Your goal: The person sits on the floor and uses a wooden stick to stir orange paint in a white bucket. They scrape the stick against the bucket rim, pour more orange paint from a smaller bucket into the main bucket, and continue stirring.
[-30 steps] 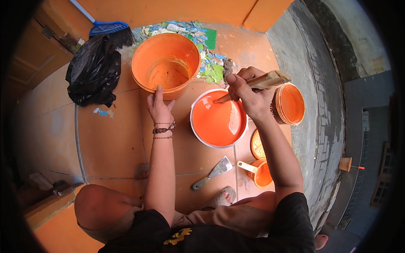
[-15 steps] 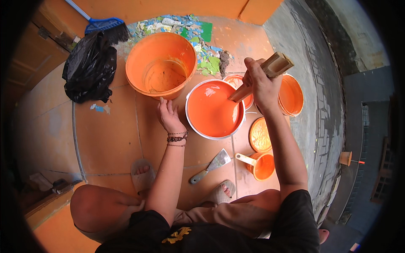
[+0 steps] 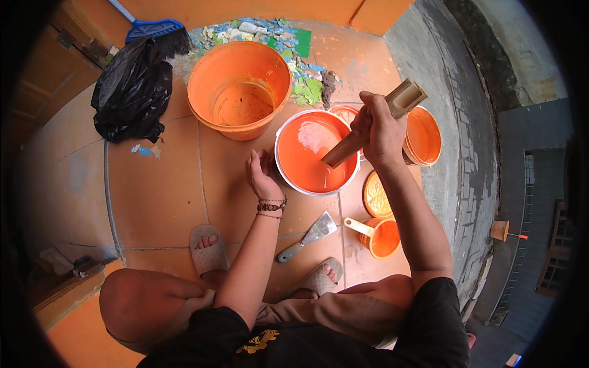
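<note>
the right hand point(image 3: 383, 132) had its grip wrapped around the upper part of a wooden stick point(image 3: 346, 149), which slanted down so its lower end met the orange paint point(image 3: 297, 162) in the white-rimmed bucket point(image 3: 318, 194) on the tiled floor point(image 3: 165, 190). the left hand point(image 3: 261, 176) was loosely spread and held nothing visible, just beside the bucket's left side; whether it touched could not be told. for good stirring, the stick probably called for a deep reach and slow, even sweeps, clear of the rim, with the left hand bracing the bucket against tipping or splashing.
</note>
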`<state>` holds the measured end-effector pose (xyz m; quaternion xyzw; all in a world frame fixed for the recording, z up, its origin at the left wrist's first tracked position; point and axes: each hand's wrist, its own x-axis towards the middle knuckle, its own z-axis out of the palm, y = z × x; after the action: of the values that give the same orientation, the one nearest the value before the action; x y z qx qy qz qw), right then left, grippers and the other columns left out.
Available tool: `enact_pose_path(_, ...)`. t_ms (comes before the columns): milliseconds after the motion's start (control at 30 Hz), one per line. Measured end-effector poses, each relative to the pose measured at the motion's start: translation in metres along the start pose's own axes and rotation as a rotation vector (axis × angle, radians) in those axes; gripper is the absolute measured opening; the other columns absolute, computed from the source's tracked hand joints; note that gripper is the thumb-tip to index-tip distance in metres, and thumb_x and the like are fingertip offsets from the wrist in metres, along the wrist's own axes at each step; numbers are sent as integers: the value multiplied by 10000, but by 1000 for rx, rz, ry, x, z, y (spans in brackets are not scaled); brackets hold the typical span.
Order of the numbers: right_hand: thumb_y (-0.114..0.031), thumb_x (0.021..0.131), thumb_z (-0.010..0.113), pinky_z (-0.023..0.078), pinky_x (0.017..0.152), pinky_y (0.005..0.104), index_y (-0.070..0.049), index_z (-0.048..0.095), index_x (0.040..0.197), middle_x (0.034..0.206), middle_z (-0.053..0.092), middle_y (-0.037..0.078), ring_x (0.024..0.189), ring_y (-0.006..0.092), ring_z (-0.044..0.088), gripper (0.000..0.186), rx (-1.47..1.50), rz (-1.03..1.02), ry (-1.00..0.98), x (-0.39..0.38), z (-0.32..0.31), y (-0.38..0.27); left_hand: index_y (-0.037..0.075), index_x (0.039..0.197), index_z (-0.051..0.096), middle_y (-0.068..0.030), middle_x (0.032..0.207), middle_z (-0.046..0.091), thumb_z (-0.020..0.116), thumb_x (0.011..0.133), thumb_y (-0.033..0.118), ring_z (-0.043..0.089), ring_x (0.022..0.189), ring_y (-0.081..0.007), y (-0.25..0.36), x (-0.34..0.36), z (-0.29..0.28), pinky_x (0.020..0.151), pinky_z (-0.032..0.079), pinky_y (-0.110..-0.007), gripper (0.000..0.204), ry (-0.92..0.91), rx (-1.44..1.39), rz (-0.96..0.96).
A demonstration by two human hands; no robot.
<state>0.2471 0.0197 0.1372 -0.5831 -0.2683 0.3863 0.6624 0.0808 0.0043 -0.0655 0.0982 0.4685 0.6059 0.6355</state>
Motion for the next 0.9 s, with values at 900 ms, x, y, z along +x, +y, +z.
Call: enact_pose_path(900, -65, 788, 690, 489, 559, 251, 33, 669, 766, 680, 643, 16, 602, 77, 591, 103, -145, -589, -317, 31, 56, 15, 31, 1206, 533, -53, 1107, 595, 320, 1012, 462, 565, 1034, -129, 99, 15, 176, 913, 455, -310, 518, -1094, 1, -106)
